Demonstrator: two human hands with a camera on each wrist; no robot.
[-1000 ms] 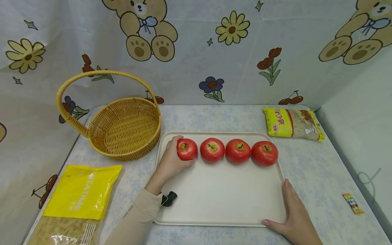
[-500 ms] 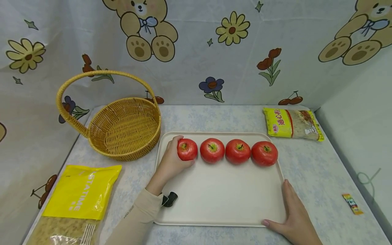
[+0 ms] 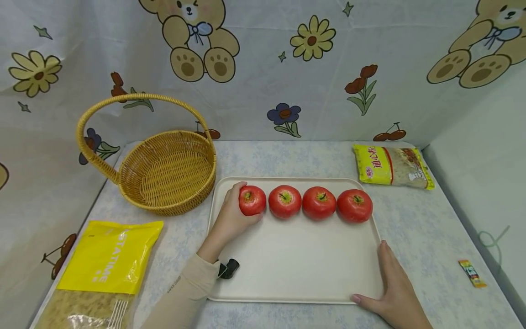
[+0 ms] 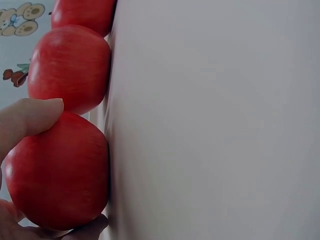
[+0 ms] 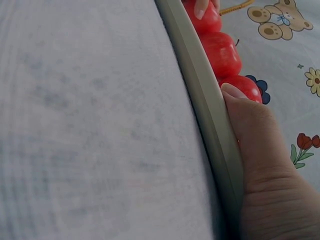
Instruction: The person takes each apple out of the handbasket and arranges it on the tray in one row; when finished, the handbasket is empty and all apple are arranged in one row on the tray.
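Observation:
Red apples stand in a row along the back of a cream tray (image 3: 300, 265). My left hand (image 3: 232, 217) grips the leftmost apple (image 3: 252, 200), thumb on its near side and fingers round its left. In the left wrist view that apple (image 4: 59, 172) sits low over the tray surface, close beside the second apple (image 4: 70, 67). At the tray's front right corner is my right hand (image 3: 396, 292); its thumb lies on the front rim and its fingers run along the right side. The right wrist view shows this thumb (image 5: 255, 135) over the rim, other fingers hidden.
A wicker basket (image 3: 172, 169) with a tall handle stands at the back left. In front of it lies a yellow pasta bag (image 3: 111, 260). Another yellow packet (image 3: 394, 167) is at the back right, and a small wrapped snack (image 3: 472, 273) lies near the right edge.
My left hand and the leftmost apple have shifted very slightly to the right, toward the second apple. My right hand keeps its place at the tray corner.

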